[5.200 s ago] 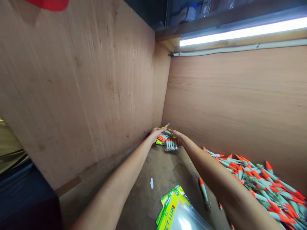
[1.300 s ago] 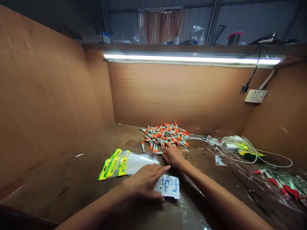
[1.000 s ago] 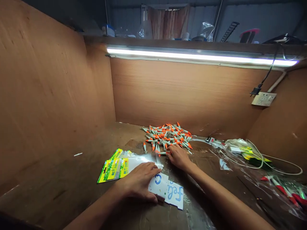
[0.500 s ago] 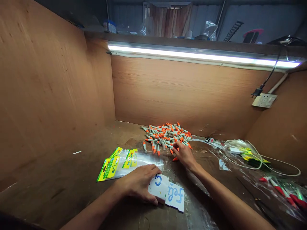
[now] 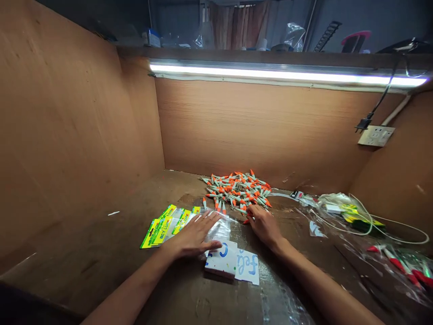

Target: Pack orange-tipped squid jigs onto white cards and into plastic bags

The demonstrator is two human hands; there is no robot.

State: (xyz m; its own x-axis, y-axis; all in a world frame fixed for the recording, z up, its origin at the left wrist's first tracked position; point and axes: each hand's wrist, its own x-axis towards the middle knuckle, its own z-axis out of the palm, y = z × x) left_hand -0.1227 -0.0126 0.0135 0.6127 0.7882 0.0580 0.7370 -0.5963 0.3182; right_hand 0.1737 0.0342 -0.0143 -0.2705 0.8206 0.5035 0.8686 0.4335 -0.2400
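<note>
My left hand [image 5: 194, 232] lies flat with fingers spread over the clear plastic bags [image 5: 221, 228], whose yellow-green headers [image 5: 162, 229] read BCT LURE. Its thumb reaches to a white block [image 5: 221, 261] marked in blue; a white card [image 5: 246, 266] with blue lettering sticks out beside the block. At the front edge of a heap of orange-and-white fishing lures [image 5: 237, 187], my right hand [image 5: 263, 223] is closed, fingertips pinching a fishing lure [image 5: 240, 210] that they partly cover. An orange tip [image 5: 246, 221] shows just under those fingers.
Plywood walls enclose the brown table [image 5: 118, 262]. On the right lie a white cable [image 5: 356, 232], yellow-and-black packaging [image 5: 358, 219] and bagged red-and-white lures [image 5: 395, 264]. A plug [image 5: 363, 124] hangs by a wall socket [image 5: 376, 135], below a lit tube [image 5: 270, 74].
My left hand has left the white block and moved forward onto the plastic bags, its fingers spreading. My right hand's fingers have closed at the edge of the lure heap.
</note>
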